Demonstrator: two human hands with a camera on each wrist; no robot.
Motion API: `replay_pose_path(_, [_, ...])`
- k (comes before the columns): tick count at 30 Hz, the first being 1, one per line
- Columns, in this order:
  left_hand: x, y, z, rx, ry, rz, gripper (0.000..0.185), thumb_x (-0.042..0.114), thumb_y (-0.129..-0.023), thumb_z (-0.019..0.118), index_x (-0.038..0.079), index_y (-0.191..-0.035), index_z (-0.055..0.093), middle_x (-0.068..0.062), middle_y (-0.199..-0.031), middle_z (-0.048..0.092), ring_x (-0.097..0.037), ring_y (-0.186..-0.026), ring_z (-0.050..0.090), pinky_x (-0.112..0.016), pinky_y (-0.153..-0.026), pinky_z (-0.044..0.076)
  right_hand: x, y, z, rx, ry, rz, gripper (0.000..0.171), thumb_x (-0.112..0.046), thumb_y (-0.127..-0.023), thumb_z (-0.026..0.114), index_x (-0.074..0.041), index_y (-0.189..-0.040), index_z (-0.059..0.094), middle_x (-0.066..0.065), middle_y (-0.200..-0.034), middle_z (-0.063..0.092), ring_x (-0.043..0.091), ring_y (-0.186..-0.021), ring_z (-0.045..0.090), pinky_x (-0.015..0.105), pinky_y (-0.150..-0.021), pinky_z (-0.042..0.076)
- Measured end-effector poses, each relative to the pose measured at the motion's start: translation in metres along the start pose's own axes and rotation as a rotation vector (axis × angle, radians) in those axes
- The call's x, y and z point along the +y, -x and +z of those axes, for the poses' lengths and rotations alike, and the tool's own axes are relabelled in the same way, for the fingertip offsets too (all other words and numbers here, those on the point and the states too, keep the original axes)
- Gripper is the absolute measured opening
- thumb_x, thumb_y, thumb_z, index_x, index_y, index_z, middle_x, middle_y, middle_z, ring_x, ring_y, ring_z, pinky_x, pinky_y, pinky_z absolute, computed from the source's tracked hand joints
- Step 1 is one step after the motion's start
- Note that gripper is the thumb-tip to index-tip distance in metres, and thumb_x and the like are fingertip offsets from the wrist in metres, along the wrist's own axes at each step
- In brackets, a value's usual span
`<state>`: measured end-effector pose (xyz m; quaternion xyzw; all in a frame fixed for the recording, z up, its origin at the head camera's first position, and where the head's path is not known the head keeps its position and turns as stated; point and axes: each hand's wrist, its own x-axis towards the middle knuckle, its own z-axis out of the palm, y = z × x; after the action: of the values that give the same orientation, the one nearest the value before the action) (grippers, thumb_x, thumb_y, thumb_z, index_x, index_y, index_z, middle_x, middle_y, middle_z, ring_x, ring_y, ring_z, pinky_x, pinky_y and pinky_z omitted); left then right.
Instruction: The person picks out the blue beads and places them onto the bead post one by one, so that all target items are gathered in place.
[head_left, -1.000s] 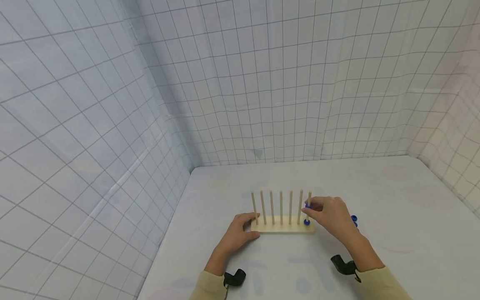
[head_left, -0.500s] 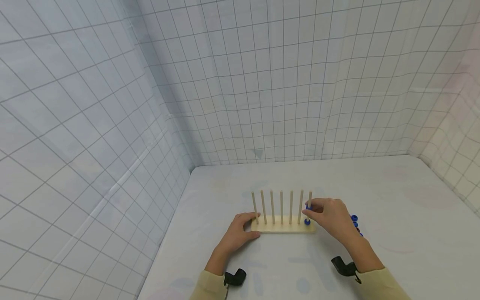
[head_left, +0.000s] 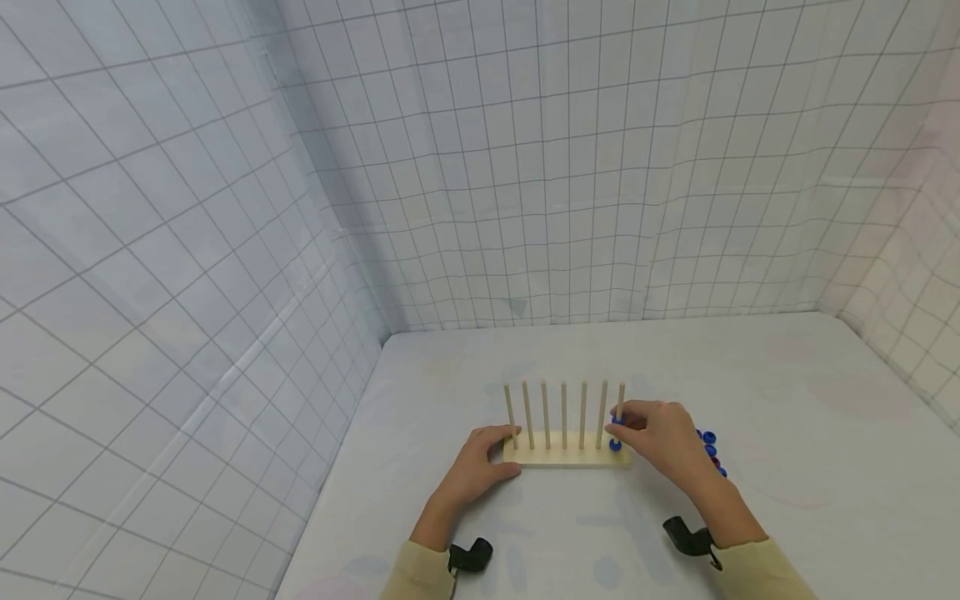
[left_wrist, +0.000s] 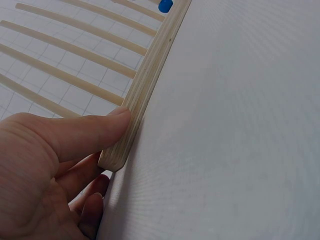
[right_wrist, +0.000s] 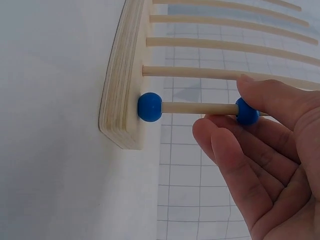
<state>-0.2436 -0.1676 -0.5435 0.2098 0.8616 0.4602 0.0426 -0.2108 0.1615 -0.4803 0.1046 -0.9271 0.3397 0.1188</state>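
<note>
A pale wooden peg board [head_left: 566, 456] with six upright pegs stands on the white table. My left hand [head_left: 504, 450] holds its left end; in the left wrist view the thumb [left_wrist: 95, 132] lies along the board's edge [left_wrist: 150, 75]. My right hand [head_left: 621, 420] pinches a blue bead [head_left: 616, 422] threaded partway down the rightmost peg [head_left: 620, 396]. A second blue bead [head_left: 615, 445] sits at that peg's foot. In the right wrist view the held bead [right_wrist: 247, 112] is between thumb and fingers, apart from the bottom bead [right_wrist: 150, 107].
Several loose beads, blue [head_left: 708, 437] and one dark red [head_left: 714, 461], lie on the table just right of my right hand, partly hidden by it. Gridded white walls [head_left: 525, 167] enclose the table at the back and on both sides.
My right hand has slid the blue bead a little lower on the rightmost peg. The left hand and the board have stayed put.
</note>
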Motion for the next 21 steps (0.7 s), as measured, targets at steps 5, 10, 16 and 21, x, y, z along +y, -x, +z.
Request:
replay_pose_path(5, [0.0001,0.0001,-0.0002,0.000,-0.003,-0.003,0.056,0.023,-0.085,0.082,0.016,-0.137,0.063,-0.003,-0.137,0.058,-0.030,-0.132,0.043,-0.054,-0.110,0.034,0.0029,0.0005,0.0028,0.002,0.000,-0.019,0.012,-0.032,-0.086,0.081,-0.022,-0.089,0.075,-0.014,-0.079,0.071,0.011,-0.078,0.069,0.033,-0.064,0.054])
replay_pose_path(10, [0.0005,0.0004,-0.0001,0.001,-0.004,-0.002,0.056,0.022,-0.085,0.082,0.015,-0.137,0.063,-0.004,-0.137,0.059,-0.030,-0.132,0.043,-0.055,-0.110,0.034,0.0054,0.0010,0.0050,0.003,0.003,-0.019,0.012,-0.033,-0.086,0.081,-0.023,-0.090,0.075,-0.015,-0.080,0.071,0.012,-0.080,0.068,0.034,-0.066,0.054])
replay_pose_path(16, [0.0013,0.0006,-0.0003,0.003,0.009,0.008,0.055,0.022,-0.084,0.082,0.016,-0.136,0.064,-0.005,-0.137,0.058,-0.031,-0.132,0.043,-0.056,-0.109,0.034,0.0071,0.0018,0.0066,0.021,0.017,-0.036,0.018,-0.033,-0.085,0.082,-0.018,-0.094,0.077,-0.009,-0.085,0.072,0.016,-0.081,0.070,0.035,-0.066,0.056])
replay_pose_path(21, [0.0007,0.0006,-0.0006,0.000,0.009,0.010,0.055,0.023,-0.085,0.082,0.016,-0.137,0.063,-0.005,-0.137,0.058,-0.030,-0.131,0.043,-0.055,-0.109,0.034,0.0082,0.0026,0.0075,0.023,0.027,-0.039,0.021,-0.034,-0.084,0.082,-0.017,-0.096,0.078,-0.004,-0.090,0.074,0.019,-0.083,0.070,0.035,-0.065,0.057])
